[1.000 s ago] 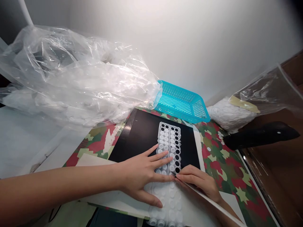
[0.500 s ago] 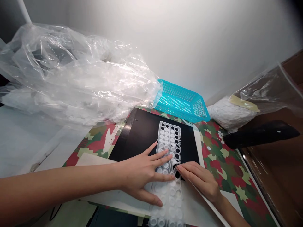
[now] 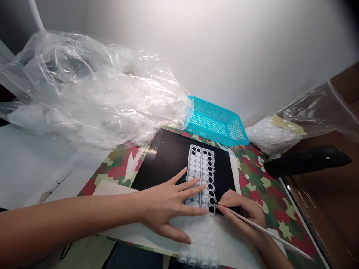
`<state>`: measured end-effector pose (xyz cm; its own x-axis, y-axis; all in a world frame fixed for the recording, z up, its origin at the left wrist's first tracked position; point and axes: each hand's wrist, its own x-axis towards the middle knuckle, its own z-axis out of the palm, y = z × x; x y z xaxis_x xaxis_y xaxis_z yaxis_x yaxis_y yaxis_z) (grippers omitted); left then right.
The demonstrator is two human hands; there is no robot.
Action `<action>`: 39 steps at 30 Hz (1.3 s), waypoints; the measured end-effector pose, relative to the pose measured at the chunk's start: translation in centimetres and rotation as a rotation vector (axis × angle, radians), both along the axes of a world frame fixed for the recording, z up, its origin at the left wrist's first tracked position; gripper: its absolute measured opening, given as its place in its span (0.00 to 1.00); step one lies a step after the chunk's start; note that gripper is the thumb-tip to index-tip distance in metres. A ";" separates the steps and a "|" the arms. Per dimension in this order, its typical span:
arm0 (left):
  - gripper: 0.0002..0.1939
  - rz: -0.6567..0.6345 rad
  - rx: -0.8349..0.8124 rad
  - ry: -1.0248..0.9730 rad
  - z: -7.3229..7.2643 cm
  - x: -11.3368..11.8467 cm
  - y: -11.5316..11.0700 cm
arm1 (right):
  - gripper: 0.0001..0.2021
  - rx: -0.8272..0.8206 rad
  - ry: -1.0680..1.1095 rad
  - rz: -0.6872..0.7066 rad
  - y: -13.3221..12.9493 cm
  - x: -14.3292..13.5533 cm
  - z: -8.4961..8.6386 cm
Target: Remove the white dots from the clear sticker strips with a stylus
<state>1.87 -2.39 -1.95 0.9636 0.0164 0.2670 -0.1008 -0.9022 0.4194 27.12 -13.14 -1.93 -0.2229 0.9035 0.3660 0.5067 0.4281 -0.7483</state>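
Observation:
A long translucent plastic strip with rows of round cups lies partly on a black board; its near end reaches over white paper to the table's front edge. Some cups show white discs and others look black. Spread flat across the strip's middle, my left hand presses on it with fingers apart. My right hand pinches a thin white stick with a dark tip. That tip is at a black cup in the right-hand column, just beyond my left fingertips.
Behind the board stands a turquoise basket. A large clear plastic bag fills the left back. At the right are a bag of white pieces, a black handle-like object and small white discs.
The stick's tip has dropped slightly toward me and right, and a white bit at it no longer shows. My right hand has turned, exposing more of the stick. My left hand stays nearly still.

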 end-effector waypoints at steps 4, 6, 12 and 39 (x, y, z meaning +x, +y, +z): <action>0.32 -0.025 0.041 -0.023 0.0 -0.7 0.3 | 0.06 -0.028 0.098 -0.060 -0.7 0.6 -0.6; 0.32 -0.027 0.053 -0.001 0.0 -1.0 0.4 | 0.06 -0.047 0.110 -0.070 -0.9 0.5 -0.7; 0.35 -0.001 0.049 0.068 0.2 -0.9 0.6 | 0.02 -0.139 0.190 -0.269 0.1 -0.2 -0.6; 0.33 -0.019 -0.030 0.101 0.4 -0.6 2.7 | 0.00 -0.183 0.146 -0.207 4.0 -0.8 0.2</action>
<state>1.26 0.31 -1.51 0.9857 0.0043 0.1684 -0.0739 -0.8873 0.4553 26.31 -9.12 -1.77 0.0159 0.9782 0.2073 0.4504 0.1781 -0.8749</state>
